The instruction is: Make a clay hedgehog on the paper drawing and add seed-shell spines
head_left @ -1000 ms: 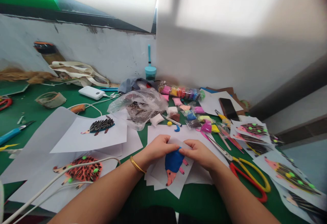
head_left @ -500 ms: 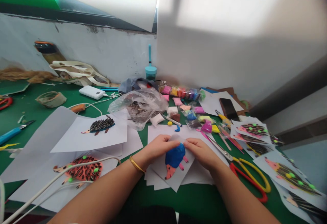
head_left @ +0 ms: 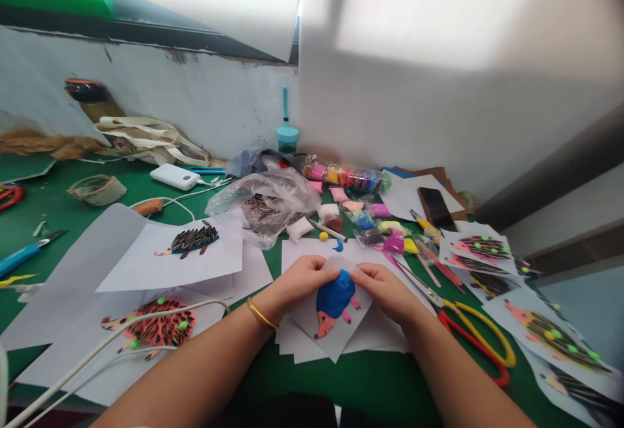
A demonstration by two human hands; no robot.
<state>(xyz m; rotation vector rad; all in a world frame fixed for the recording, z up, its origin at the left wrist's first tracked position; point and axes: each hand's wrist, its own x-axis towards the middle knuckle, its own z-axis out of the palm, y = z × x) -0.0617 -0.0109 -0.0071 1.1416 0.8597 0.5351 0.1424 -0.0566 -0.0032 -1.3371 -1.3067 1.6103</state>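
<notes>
A white sheet of paper (head_left: pixel 336 345) is held between my two hands, turned so one corner points towards me. On it sits a hedgehog of modelling clay with a blue body (head_left: pixel 334 298), a pink-orange face (head_left: pixel 324 324) and pink feet. My left hand (head_left: pixel 309 277) grips the sheet's far left edge, its thumb at the blue clay. At the far right edge my right hand (head_left: pixel 377 283) pinches the sheet, thumb beside the blue clay. The fingers under the paper are hidden. Beyond the hands lie a small blue clay piece (head_left: pixel 338 245) and a yellow clay ball (head_left: pixel 324 236).
Scissors with red and yellow handles (head_left: pixel 468 330) lie right of my right arm. A plastic bag of striped seeds (head_left: pixel 266 210) and clay packets (head_left: pixel 394 240) are behind. Finished hedgehog pictures (head_left: pixel 195 239) lie on both sides. A white cable (head_left: pixel 97 356) crosses the left side.
The sheet with the blue hedgehog has shifted very slightly away from me, and my left thumb has moved a little along the clay's edge. Both hands keep their hold.
</notes>
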